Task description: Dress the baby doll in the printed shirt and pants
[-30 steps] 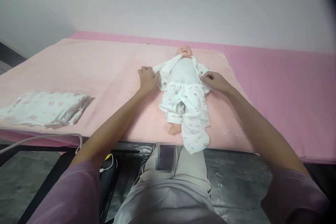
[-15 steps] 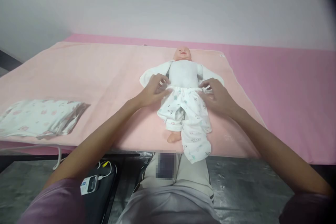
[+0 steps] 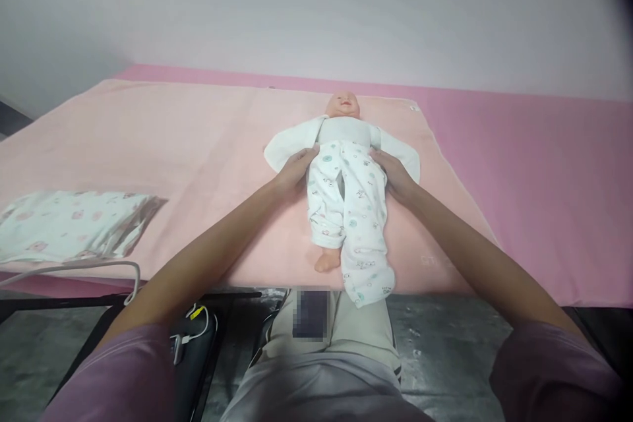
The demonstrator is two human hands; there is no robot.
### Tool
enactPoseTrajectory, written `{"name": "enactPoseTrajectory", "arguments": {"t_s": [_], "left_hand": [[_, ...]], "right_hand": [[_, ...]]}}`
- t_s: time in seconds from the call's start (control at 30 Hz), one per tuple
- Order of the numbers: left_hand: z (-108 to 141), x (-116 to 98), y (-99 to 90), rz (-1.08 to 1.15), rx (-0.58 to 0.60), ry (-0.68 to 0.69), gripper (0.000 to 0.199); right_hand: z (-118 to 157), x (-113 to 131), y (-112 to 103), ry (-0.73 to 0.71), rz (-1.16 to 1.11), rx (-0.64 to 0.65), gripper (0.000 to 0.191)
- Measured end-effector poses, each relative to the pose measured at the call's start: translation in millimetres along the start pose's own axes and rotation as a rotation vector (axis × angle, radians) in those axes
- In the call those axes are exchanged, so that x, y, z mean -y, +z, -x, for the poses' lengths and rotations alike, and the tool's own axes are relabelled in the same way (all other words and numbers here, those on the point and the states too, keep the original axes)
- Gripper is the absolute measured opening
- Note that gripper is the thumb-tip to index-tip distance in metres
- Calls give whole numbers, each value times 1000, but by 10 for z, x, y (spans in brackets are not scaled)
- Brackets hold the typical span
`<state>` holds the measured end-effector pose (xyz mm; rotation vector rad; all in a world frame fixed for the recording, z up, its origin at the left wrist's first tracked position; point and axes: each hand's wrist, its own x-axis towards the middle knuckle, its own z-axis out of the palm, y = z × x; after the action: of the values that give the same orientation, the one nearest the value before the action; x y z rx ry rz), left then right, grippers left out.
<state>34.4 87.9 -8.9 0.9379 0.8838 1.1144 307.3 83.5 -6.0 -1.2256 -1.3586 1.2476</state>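
Observation:
A baby doll (image 3: pixel 343 104) lies on its back in a white long-sleeved top (image 3: pixel 344 129), its sleeves spread to both sides. White printed pants (image 3: pixel 363 194) are on its legs, with the waistband up over the belly. My left hand (image 3: pixel 297 170) grips the waistband at the doll's hip on the left, thumb on top. On the opposite hip, my right hand (image 3: pixel 396 175) holds the other side of the waistband. Most fingers of both hands are hidden behind the doll. One bare foot (image 3: pixel 327 260) pokes out of the left pant leg; the right leg's end hangs past the table edge.
A peach mat (image 3: pixel 198 138) covers much of the pink table (image 3: pixel 524 191). Folded printed cloth (image 3: pixel 74 224) lies at the left. A white cable (image 3: pixel 133 270) runs over the front edge, and a small device (image 3: pixel 177 348) sits on a black seat (image 3: pixel 198 376) below.
Both hands have drawn the waistband higher up the doll's belly, covering the lower part of the top. The pant legs have straightened, and the hands have closed in on the hips.

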Motion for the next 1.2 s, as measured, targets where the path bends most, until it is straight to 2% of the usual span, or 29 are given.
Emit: {"name": "enactPoseTrajectory", "arguments": {"t_s": [0.07,0.2,0.3,0.4,0.47,0.57,0.63,0.7,0.77,0.83,0.9,0.97,1.07,1.2], "left_hand": [[61,-43,64,15,62,-29,63],[125,-166,114,29,192,-52,68],[91,-201,10,-35,182,-31,67],[32,-284,-154,-241,94,111,62],[-9,-406,-219,-415,75,232,60],[-96,-609,-195,-579,122,390,52],[-186,-660,-141,-572,137,422,46],[-279,-598,-114,-497,73,398,44],[-338,-447,-132,-441,-34,342,46],[-340,-280,-172,-414,-68,250,54],[-292,-172,-194,-333,-11,140,59],[-220,-153,-176,-173,80,61,57],[-127,-233,-93,48,173,11,57],[-108,-290,-21,142,201,22,57]], "right_hand": [[6,1,35,9,-30,31,64],[-8,169,132,-39,-151,88,59],[-44,244,111,-84,-73,91,65],[-51,302,1,-135,113,161,73],[-37,390,-46,-221,247,180,73],[-44,565,1,-394,412,162,66],[-95,617,73,-434,430,126,62],[-172,548,118,-384,360,30,63],[-245,366,114,-286,292,-76,69],[-283,148,93,-179,262,-126,73],[-275,-9,100,-79,155,-136,71],[-231,-51,152,-4,-78,-115,63],[-144,56,251,45,-383,-28,50],[-110,208,254,22,-466,-9,45]]}}
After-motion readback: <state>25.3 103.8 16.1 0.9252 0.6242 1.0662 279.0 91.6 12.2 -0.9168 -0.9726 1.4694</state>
